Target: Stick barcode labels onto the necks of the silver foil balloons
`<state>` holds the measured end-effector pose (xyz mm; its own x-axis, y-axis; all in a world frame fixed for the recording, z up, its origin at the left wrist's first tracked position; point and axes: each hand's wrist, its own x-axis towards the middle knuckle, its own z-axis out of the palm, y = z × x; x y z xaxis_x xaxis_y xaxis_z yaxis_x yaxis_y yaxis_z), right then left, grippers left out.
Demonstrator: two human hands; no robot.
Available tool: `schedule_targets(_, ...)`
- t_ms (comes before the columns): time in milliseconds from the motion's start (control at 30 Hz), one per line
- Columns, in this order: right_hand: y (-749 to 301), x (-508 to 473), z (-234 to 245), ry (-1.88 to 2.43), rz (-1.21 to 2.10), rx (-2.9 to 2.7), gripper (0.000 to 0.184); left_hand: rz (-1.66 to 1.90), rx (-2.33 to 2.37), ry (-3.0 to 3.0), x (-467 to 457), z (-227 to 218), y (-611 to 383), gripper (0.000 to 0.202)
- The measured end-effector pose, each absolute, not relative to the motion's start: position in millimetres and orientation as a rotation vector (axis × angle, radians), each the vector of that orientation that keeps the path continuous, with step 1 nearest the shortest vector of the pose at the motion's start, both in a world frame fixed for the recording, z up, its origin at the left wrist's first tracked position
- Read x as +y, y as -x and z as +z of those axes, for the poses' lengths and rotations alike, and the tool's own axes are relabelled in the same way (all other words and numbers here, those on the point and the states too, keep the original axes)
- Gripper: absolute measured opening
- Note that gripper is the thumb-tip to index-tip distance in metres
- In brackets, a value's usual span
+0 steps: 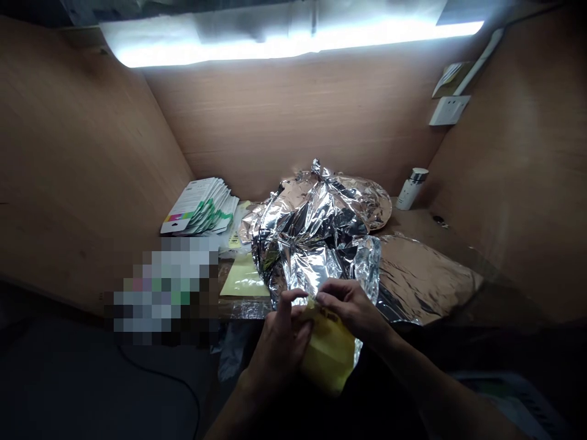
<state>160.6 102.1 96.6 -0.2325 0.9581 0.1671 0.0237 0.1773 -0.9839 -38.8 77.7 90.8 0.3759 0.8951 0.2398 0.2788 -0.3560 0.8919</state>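
A yellow paper-like sheet [328,354] with dark print near its top hangs between my hands at the table's front edge. Its left side is held in my left hand [279,342], whose index finger is raised and bent while the other fingers curl in. My right hand [351,305] pinches the sheet's top edge between thumb and fingertips; exactly what the tips hold is too small to make out. Just behind both hands lies a pile of crumpled silver foil bags [316,214]. A bit of silver foil also shows beside the yellow sheet's right edge.
Left of the foil lie another yellow sheet [245,278] and a fanned stack of printed cards [202,208]. A flat foil piece [422,275] covers the right front. A white bottle [411,189] stands by the back wall, below a socket [449,110]. Wooden panels enclose the table.
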Motion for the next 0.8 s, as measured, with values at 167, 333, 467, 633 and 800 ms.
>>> schedule_targets(167, -163, 100, 90, 1.099, 0.540, -1.419, 0.012, 0.948, 1.114, -1.936, 78, 93, 40, 0.029)
schedule_targets(333, -157, 88, 75, 0.747, -0.229, -1.948, 0.034, 0.919, 1.038, -1.988, 82, 99, 34, 0.027)
schedule_targets(467, -160, 86, 79, 0.749, -0.026, -1.981, 0.040, 0.931, 1.051, -1.954, 83, 99, 34, 0.022)
schedule_targets(633, -164, 89, 101, 1.012, 0.681, -1.773, 0.012, 0.889, 1.065, -1.973, 82, 98, 34, 0.021)
schedule_targets(800, -178, 98, 114, 0.968, 1.064, -1.574, 0.011, 0.851, 1.075, -1.927, 83, 91, 38, 0.035)
